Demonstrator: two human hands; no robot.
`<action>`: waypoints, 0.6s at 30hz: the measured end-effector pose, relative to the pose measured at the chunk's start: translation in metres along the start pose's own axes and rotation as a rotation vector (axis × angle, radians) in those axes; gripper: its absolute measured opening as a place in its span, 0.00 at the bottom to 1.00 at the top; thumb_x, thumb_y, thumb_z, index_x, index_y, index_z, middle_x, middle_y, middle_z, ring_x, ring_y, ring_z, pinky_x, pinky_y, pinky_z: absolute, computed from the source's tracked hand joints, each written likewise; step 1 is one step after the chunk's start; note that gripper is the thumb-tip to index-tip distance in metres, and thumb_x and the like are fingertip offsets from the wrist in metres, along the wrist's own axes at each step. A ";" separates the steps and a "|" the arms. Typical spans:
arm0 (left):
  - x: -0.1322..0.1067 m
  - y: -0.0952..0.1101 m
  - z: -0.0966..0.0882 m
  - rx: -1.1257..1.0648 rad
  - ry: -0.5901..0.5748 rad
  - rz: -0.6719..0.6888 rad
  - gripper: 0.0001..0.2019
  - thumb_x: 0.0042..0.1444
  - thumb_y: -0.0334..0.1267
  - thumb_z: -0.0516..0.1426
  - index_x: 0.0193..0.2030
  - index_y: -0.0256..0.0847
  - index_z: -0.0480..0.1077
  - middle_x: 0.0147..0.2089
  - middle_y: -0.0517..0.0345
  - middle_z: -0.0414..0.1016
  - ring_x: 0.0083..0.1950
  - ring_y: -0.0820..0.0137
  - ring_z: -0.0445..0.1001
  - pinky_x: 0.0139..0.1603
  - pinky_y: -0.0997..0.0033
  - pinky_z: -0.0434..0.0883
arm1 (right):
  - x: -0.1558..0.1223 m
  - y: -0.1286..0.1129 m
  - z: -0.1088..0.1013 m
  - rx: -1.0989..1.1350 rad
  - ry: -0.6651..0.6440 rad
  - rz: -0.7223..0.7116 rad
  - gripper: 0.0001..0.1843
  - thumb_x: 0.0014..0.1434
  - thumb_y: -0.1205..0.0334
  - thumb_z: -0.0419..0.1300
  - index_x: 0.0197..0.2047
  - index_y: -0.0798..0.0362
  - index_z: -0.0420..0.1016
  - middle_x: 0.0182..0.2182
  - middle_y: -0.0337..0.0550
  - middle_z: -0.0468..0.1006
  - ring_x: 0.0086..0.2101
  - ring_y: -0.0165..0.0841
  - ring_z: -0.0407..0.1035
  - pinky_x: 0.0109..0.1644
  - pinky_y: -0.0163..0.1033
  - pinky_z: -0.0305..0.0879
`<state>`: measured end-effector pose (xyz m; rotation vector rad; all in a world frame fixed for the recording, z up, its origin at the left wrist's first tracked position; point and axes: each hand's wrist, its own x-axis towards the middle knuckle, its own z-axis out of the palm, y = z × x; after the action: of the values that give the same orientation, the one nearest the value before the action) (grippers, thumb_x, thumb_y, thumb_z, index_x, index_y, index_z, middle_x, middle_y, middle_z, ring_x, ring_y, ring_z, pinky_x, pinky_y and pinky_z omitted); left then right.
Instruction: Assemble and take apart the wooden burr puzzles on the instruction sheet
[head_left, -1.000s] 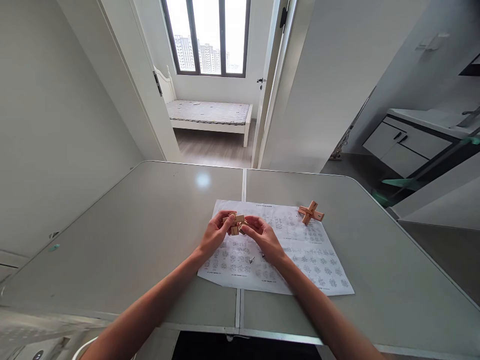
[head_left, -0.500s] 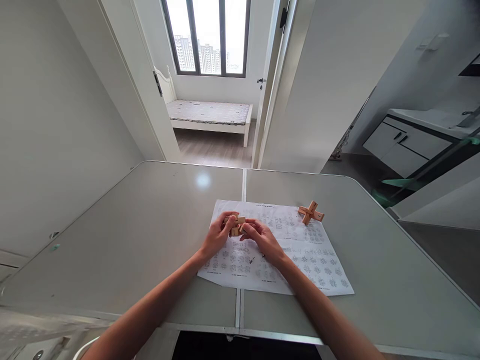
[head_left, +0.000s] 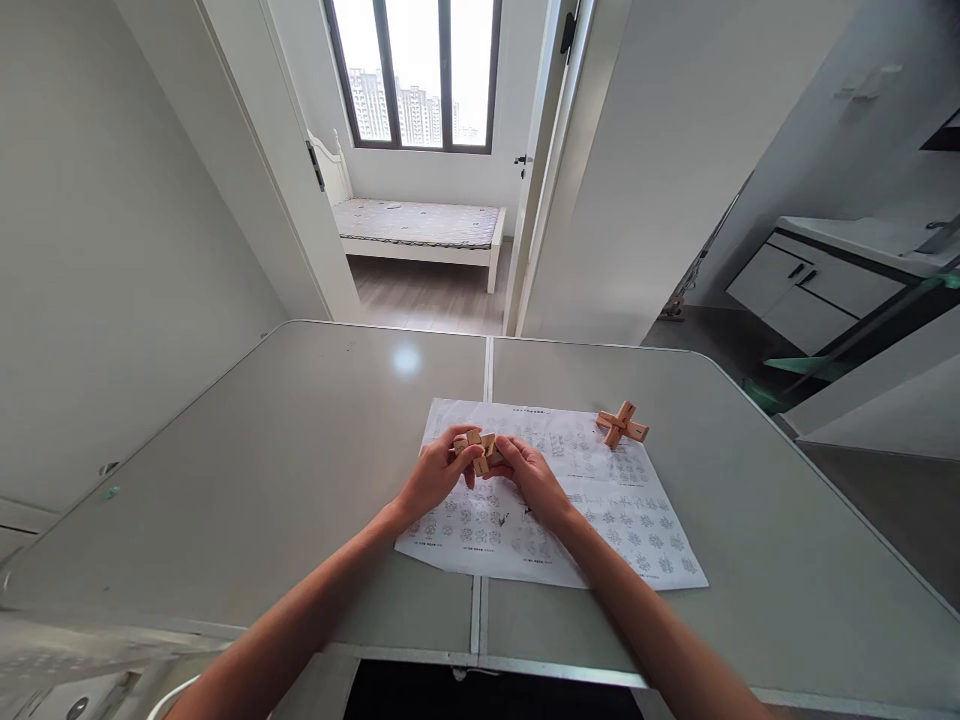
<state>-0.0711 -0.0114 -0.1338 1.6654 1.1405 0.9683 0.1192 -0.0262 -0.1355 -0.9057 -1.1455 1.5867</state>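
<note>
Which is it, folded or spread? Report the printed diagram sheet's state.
Spread: the printed diagram sheet lies open across the table, diagram rows showing.

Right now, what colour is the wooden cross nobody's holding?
Orange-brown: the wooden cross shows best in the head view.

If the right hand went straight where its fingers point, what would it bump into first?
The wooden blocks, which the right hand seems to touch; then probably the left hand, though depth is unclear.
</note>
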 end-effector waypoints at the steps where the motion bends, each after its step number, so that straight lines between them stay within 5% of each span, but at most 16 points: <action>1: 0.000 -0.001 -0.001 0.076 0.013 0.015 0.21 0.67 0.55 0.55 0.56 0.43 0.71 0.26 0.64 0.75 0.24 0.72 0.73 0.35 0.71 0.72 | 0.000 0.001 -0.001 -0.004 0.005 0.010 0.31 0.61 0.34 0.63 0.49 0.55 0.79 0.38 0.47 0.83 0.42 0.41 0.79 0.49 0.47 0.76; 7: -0.002 -0.009 -0.008 0.436 0.067 0.187 0.19 0.67 0.55 0.55 0.55 0.46 0.74 0.34 0.59 0.78 0.30 0.70 0.73 0.36 0.72 0.69 | 0.000 0.001 0.000 -0.030 0.013 0.035 0.31 0.58 0.32 0.64 0.46 0.54 0.79 0.38 0.47 0.83 0.42 0.42 0.79 0.47 0.46 0.76; 18: -0.004 -0.011 -0.007 0.499 0.106 0.249 0.16 0.69 0.52 0.55 0.51 0.46 0.74 0.36 0.58 0.79 0.30 0.72 0.70 0.35 0.73 0.66 | -0.003 -0.002 0.000 -0.004 -0.018 0.051 0.25 0.62 0.38 0.64 0.46 0.54 0.77 0.40 0.46 0.83 0.42 0.40 0.80 0.51 0.45 0.75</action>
<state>-0.0821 -0.0110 -0.1426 2.2178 1.3451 0.9859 0.1208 -0.0291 -0.1338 -0.9315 -1.1471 1.6372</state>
